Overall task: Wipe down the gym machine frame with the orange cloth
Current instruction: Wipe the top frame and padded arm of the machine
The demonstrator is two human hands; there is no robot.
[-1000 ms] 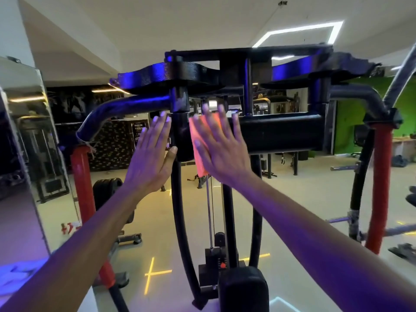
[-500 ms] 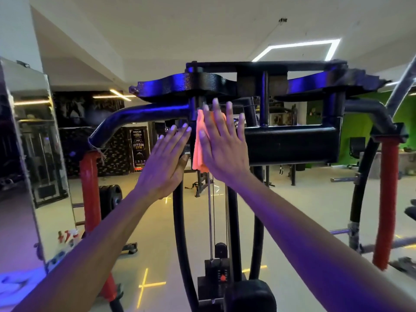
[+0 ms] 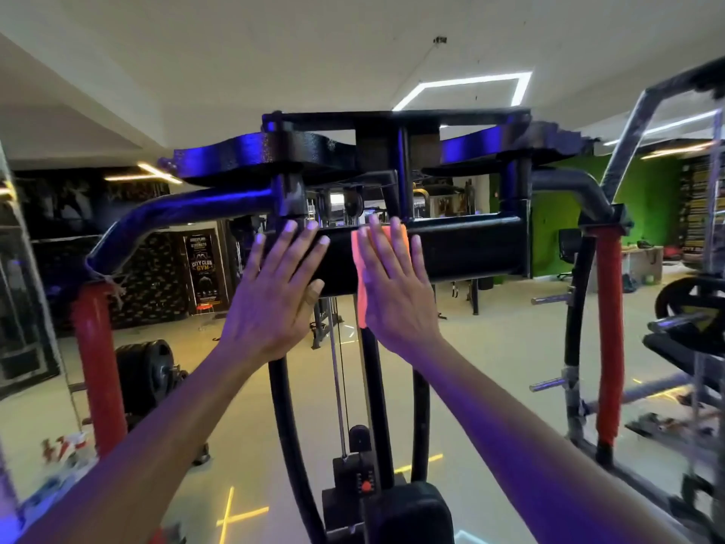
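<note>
Pressing flat, fingers straight: right hand (image 3: pixel 396 284) pins orange cloth (image 3: pixel 363 276) against black horizontal crossbar (image 3: pixel 467 251) of gym machine frame (image 3: pixel 314 155); cloth's long axis vertical, hanging past lower edge. Left hand (image 3: pixel 270 292) flat beside, holding nothing. Open floor (image 3: pixel 490 347) beyond.

you are standing in a commercial gym. a black weight machine frame (image 3: pixel 451 253) is filling the view ahead of you, with red padded uprights (image 3: pixel 98 359) flanking it. weight plates (image 3: pixel 147 376) are sitting on the pale floor (image 3: pixel 490 347) at your left, a "city club gym" poster (image 3: pixel 202 268) is hanging on the far wall, and more racks (image 3: pixel 682 347) are crowding the right.
</note>
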